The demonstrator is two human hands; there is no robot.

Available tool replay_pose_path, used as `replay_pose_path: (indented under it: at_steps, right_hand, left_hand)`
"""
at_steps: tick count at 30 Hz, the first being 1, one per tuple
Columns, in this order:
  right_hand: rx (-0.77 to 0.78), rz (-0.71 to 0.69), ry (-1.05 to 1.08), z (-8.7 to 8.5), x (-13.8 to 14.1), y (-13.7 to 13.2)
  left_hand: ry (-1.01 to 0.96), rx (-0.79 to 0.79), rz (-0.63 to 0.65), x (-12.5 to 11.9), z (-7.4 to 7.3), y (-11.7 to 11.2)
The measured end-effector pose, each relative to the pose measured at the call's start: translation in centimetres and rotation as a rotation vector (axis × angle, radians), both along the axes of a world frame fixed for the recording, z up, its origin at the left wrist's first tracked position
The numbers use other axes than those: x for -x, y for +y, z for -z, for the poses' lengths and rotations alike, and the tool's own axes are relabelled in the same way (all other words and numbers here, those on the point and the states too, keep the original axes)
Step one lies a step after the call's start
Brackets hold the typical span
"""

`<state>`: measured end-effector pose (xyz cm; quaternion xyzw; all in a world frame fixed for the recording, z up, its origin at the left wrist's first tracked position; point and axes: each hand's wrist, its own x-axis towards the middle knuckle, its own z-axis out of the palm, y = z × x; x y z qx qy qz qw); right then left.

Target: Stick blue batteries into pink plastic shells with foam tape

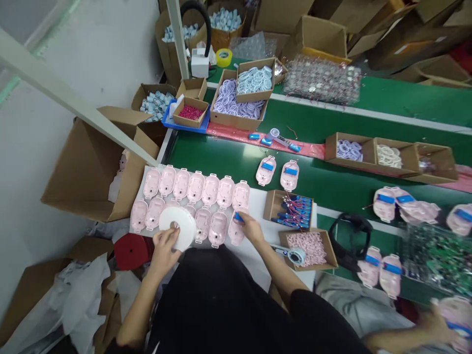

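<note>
Head | your left hand (164, 250) grips the white roll (187, 228) by its hole above the near row; dipping it could knock shells askew | your right hand (252, 230) touches the blue battery (238, 217) at that row's rightmost pink shell (236, 236), pinching or pressing unclear | white board (257, 199) edge near your lap; room far, over the green bench (217, 157)

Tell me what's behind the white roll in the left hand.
Parts of pink shells show past the upper edge of the white roll, which the left hand holds. The rest of them is covered, so I cannot tell whether they hold anything.
</note>
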<state>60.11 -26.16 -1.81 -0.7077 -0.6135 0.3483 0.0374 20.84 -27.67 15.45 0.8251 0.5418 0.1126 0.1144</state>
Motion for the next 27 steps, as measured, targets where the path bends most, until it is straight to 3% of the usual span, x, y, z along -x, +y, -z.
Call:
replay_pose_path:
  at_steps: [3, 7, 9, 12, 14, 16, 19, 21, 22, 25, 27]
  right_hand:
    - [-0.169, 0.049, -0.024, -1.3, -4.7, 9.8]
    - [-0.055, 0.046, -0.112, 0.0, -9.3, 23.8]
    - [0.006, 0.058, -0.114, 1.2, -10.0, 28.1]
    - [-0.01, 0.079, -0.079, 2.0, -9.2, 30.3]
    - [-0.071, 0.113, -0.071, 1.2, -7.4, 28.9]
    - [-0.123, 0.192, 0.056, -0.8, -4.6, 25.0]
    - [-0.048, 0.227, 0.677, -5.4, 1.3, 14.8]
    - [0.127, 0.049, 1.149, -8.5, 6.0, 6.8]
    - [0.2, -0.016, 1.273, -9.8, 8.3, 3.1]
    - [0.283, -0.019, 1.344, -12.0, 12.6, -5.0]
    - [0.213, 0.095, 1.298, -12.2, 12.2, -6.9]
  left_hand:
    - [-0.029, -0.078, -0.11, -0.9, 0.2, -1.6]
    - [-0.025, -0.051, -0.187, -2.0, 0.9, -4.0]
    - [-0.009, -0.036, -0.184, -2.0, 1.6, -5.1]
    - [0.009, -0.021, -0.163, -1.7, 2.6, -6.0]
    - [0.016, -0.029, -0.17, -1.8, 2.9, -5.3]
    - [0.01, -0.058, -0.157, -2.4, 2.7, -3.7]
    - [-0.042, -0.142, -0.039, -3.7, 1.8, 0.1]
    - [-0.083, -0.215, 0.063, -4.5, 0.9, 2.7]
    - [-0.104, -0.249, 0.11, -4.7, 0.4, 4.0]
    - [-0.205, -0.311, 0.178, -5.3, -0.7, 6.6]
    - [-0.272, -0.281, 0.165, -5.8, -0.9, 7.0]
